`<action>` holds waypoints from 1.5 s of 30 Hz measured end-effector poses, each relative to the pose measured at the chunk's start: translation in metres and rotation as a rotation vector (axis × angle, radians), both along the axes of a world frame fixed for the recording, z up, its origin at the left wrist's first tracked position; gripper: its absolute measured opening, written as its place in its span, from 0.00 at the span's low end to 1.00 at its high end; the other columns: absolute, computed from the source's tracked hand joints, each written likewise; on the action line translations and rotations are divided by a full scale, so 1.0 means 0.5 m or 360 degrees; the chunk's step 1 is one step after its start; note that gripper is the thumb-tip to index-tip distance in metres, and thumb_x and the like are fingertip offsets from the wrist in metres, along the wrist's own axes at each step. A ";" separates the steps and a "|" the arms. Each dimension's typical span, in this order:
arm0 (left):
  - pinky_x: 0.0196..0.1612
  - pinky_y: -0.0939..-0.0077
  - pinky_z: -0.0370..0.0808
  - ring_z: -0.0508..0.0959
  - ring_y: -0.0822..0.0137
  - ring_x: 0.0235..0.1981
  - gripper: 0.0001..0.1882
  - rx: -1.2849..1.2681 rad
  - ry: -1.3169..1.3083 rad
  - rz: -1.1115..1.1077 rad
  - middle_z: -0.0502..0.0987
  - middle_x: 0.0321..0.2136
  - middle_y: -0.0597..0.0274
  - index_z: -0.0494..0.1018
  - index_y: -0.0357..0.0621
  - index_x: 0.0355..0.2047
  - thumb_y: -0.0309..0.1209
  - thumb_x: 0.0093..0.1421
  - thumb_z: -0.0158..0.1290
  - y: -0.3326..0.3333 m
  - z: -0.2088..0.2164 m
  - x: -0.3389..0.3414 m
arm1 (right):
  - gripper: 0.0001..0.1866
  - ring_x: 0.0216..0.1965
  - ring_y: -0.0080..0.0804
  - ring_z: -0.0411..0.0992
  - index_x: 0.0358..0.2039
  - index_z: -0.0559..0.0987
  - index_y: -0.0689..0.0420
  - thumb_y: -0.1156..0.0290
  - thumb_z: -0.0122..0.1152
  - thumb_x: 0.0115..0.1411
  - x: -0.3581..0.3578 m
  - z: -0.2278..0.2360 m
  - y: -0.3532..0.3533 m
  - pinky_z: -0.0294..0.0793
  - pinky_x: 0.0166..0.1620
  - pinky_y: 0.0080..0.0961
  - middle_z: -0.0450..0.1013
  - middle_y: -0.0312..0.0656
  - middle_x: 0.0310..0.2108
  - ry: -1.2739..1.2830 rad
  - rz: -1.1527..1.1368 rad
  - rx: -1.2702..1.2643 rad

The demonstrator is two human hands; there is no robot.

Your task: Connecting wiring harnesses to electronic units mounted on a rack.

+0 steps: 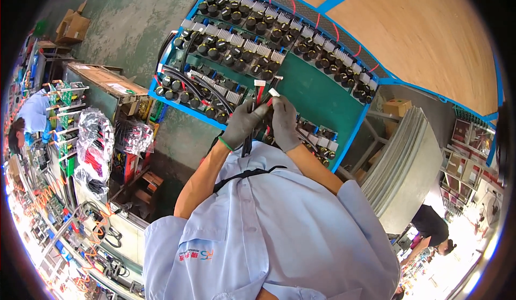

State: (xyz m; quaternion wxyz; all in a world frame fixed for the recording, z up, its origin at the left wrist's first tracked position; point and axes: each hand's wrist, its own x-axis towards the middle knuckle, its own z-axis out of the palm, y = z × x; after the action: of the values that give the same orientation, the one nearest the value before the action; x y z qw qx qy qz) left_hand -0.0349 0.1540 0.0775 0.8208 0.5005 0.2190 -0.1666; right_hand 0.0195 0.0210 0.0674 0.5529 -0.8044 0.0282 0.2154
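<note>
Both my hands wear grey gloves and meet over the near edge of a green-topped rack shelf (306, 80). My left hand (243, 124) is closed around a black-sleeved wire harness (247, 145), whose red wires and white plug (259, 83) stick up past the fingers. Pinched in my right hand (285, 123) is another white connector (274, 92) with red wire, close beside the first. More black cables (207, 85) lie to the left across rows of circuit boards (231, 53) with black round capacitors and grey heatsinks. Some boards (320, 136) sit partly behind my right hand.
Blue rails (352, 139) frame the shelf, and a wooden panel (419, 31) rises at the far right. Stacked grey sheets (400, 165) lean at right. At left stand a cabinet (102, 93) and plastic-wrapped parts (94, 144). People sit at left (35, 112) and lower right (430, 227).
</note>
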 end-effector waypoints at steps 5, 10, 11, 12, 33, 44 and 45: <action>0.27 0.76 0.68 0.70 0.76 0.23 0.18 0.0424 -0.0083 0.0153 0.74 0.24 0.68 0.74 0.36 0.36 0.41 0.68 0.50 0.007 -0.036 0.016 | 0.16 0.24 0.28 0.71 0.39 0.73 0.61 0.62 0.44 0.70 0.085 0.033 0.024 0.72 0.29 0.29 0.72 0.39 0.24 -0.0057 -0.0669 0.0931; 0.31 0.75 0.71 0.73 0.72 0.25 0.17 0.0922 -0.0097 0.0080 0.77 0.26 0.67 0.74 0.38 0.37 0.42 0.69 0.49 0.013 -0.085 0.048 | 0.19 0.20 0.27 0.71 0.39 0.73 0.61 0.55 0.55 0.66 0.260 -0.006 0.005 0.70 0.23 0.27 0.73 0.41 0.26 0.0466 -0.0210 0.0443; 0.31 0.75 0.71 0.73 0.72 0.25 0.17 0.0920 -0.0100 0.0097 0.77 0.26 0.67 0.74 0.38 0.37 0.42 0.69 0.49 0.007 -0.099 0.050 | 0.24 0.23 0.31 0.73 0.40 0.73 0.63 0.51 0.59 0.62 0.289 -0.062 0.013 0.72 0.26 0.30 0.75 0.43 0.27 0.0205 0.0025 -0.0113; 0.30 0.75 0.70 0.73 0.72 0.24 0.17 0.0927 -0.0163 0.0275 0.77 0.26 0.65 0.74 0.37 0.37 0.41 0.68 0.49 0.007 -0.103 0.052 | 0.29 0.25 0.36 0.75 0.41 0.73 0.65 0.47 0.63 0.58 0.295 -0.067 0.040 0.74 0.29 0.32 0.76 0.45 0.28 -0.0061 0.0272 -0.0660; 0.23 0.60 0.74 0.82 0.57 0.27 0.08 0.2822 -0.0572 -0.1608 0.72 0.39 0.60 0.80 0.48 0.35 0.35 0.60 0.54 -0.123 -0.117 0.072 | 0.28 0.32 0.52 0.80 0.25 0.80 0.69 0.49 0.63 0.50 0.314 -0.186 0.041 0.78 0.36 0.42 0.78 0.59 0.26 -0.0088 0.0149 -0.0822; 0.26 0.59 0.77 0.83 0.57 0.29 0.09 0.2717 -0.0405 -0.1550 0.74 0.41 0.60 0.79 0.47 0.38 0.30 0.57 0.54 -0.116 -0.095 0.038 | 0.21 0.15 0.26 0.68 0.17 0.74 0.60 0.55 0.67 0.53 0.308 -0.075 -0.034 0.65 0.18 0.28 0.68 0.37 0.14 0.0375 0.0030 -0.0131; 0.27 0.60 0.78 0.83 0.58 0.29 0.09 0.2710 -0.0421 -0.1564 0.74 0.41 0.59 0.78 0.47 0.38 0.31 0.58 0.54 -0.113 -0.083 0.040 | 0.20 0.14 0.24 0.65 0.20 0.74 0.60 0.56 0.65 0.55 0.298 -0.052 -0.055 0.63 0.17 0.27 0.65 0.34 0.13 0.0310 0.0020 0.0001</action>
State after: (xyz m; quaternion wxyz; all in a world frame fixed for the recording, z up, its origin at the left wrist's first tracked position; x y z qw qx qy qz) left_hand -0.0150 0.0975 0.0359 0.0448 0.9730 -0.0597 -0.2182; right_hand 0.1683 -0.0066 0.0411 0.5463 -0.7797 0.0767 0.2961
